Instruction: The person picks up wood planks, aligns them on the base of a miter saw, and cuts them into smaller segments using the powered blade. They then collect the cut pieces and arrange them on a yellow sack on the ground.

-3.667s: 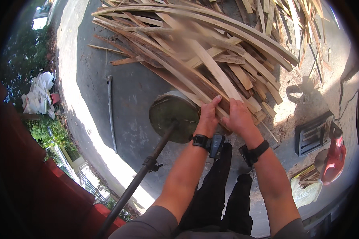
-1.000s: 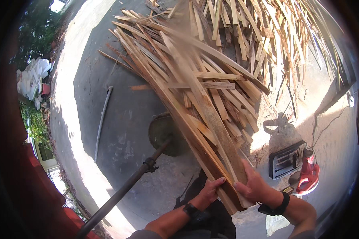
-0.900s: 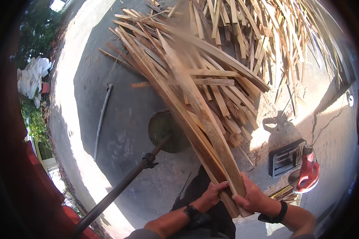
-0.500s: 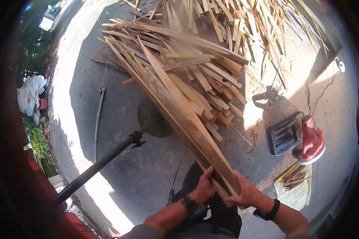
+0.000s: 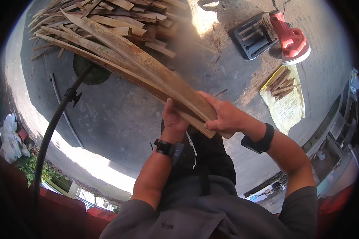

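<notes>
- Head view: both hands hold the near end of a bundle of long wooden slats (image 5: 147, 73), which reaches from the middle of the picture up to the upper left.
- The left hand (image 5: 173, 119) is under the near end of the bundle; its fingers are closed around the slats from below and the thumb points upward against their side.
- The right hand (image 5: 223, 115) grips the same end from the right; its fingers are curled over the top slat and the thumb presses at the end edge.
- Each wrist carries a black band.
- The far end of the bundle lies over a big pile of loose wood strips (image 5: 119, 20) on the grey concrete floor (image 5: 115, 119), at the top left.
- A black pole (image 5: 52, 131) with a clamp runs from the lower left up to a round dark base (image 5: 92, 73), which is partly hidden under the slats.
- At the top right a red power tool (image 5: 293, 40) sits beside a black slotted tray (image 5: 253, 36).
- Just below them, a yellowish sack (image 5: 287, 107) lies flat with a few short sticks (image 5: 281, 81) on it.
- The person's dark trousers fill the bottom middle.
</notes>
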Tool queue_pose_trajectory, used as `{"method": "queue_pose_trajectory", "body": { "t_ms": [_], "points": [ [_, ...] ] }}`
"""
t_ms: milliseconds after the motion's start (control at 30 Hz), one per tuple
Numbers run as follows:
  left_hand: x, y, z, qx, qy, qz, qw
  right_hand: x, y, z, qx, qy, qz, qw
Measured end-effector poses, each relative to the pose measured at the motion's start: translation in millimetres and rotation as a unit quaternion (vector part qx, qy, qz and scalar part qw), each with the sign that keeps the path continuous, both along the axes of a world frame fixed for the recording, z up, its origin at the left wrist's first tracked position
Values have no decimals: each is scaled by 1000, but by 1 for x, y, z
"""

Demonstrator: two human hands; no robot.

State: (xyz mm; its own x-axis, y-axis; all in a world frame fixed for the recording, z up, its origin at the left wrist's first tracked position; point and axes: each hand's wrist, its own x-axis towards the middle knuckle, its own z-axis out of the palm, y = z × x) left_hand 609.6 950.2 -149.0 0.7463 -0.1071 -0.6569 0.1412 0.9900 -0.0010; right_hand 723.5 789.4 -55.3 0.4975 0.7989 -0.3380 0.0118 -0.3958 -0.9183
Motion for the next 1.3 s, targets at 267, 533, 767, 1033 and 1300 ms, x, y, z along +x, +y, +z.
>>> {"method": "queue_pose_trajectory", "body": {
  "t_ms": [267, 533, 767, 1033, 1300],
  "points": [
    [-35, 5, -53, 24, -28, -21, 999, -53, 18, -2, -210, -256, -42, 943],
    [-57, 16, -49, 51, 41, -80, 995, -69, 46, 25, -219, -204, -53, 952],
    [-51, 22, -40, -132, -14, 2, 991, -63, 7, -1, -169, -100, -60, 979],
    [-52, 27, -33, -173, -2, -10, 985, -35, 24, -32, 52, 129, -62, 988],
    [-30, 22, -8, -23, 64, -72, 995, -28, 24, -30, 3, 62, -76, 995]
  ]
}}
